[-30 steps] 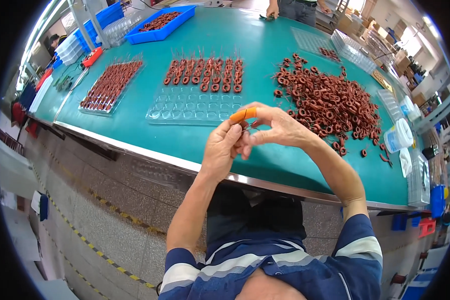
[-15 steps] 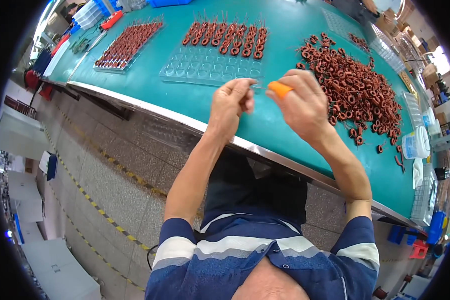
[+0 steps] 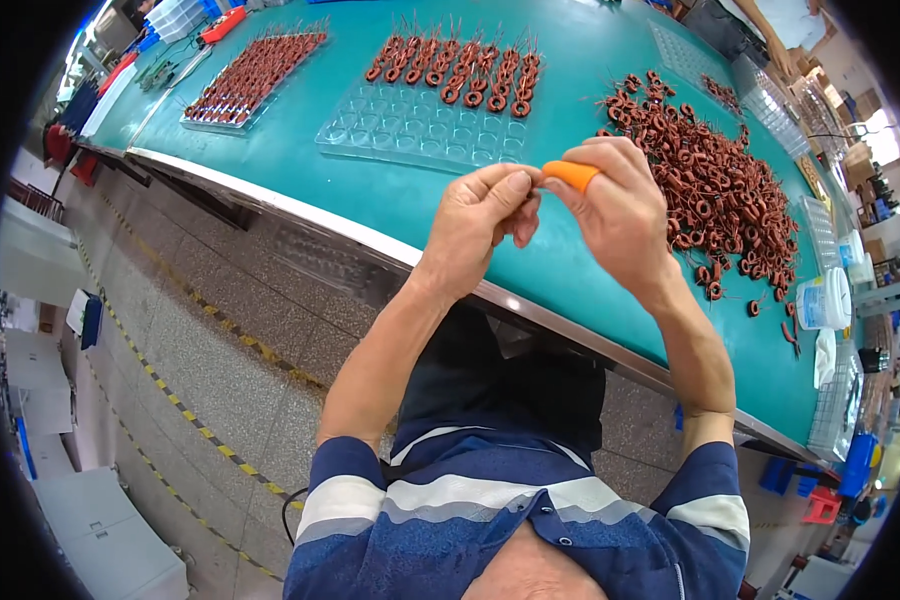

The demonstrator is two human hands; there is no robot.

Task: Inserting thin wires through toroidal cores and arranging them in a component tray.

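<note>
OK, seeing left hand (image 3: 475,225) angled up and right, forearm rising from lower middle; right hand (image 3: 625,215) bent in toward upper left, meeting left fingertips above frame centre.

Edges: packed tray (image 3: 215,127) upper left, pale table edge (image 3: 320,221) slanting down rightward, part-filled clear tray (image 3: 400,133) upper middle, just beyond left fingertips. Green tabletop (image 3: 580,310) showing below right hand. Heap of red ring coils (image 3: 720,190) at right, just beside right knuckles.

Left: thumb and forefinger pinched, rest curled. Right: fingers bent, orange finger cover (image 3: 574,177) close against left pinch. Can't tell any held part; fingertips in the way.
</note>
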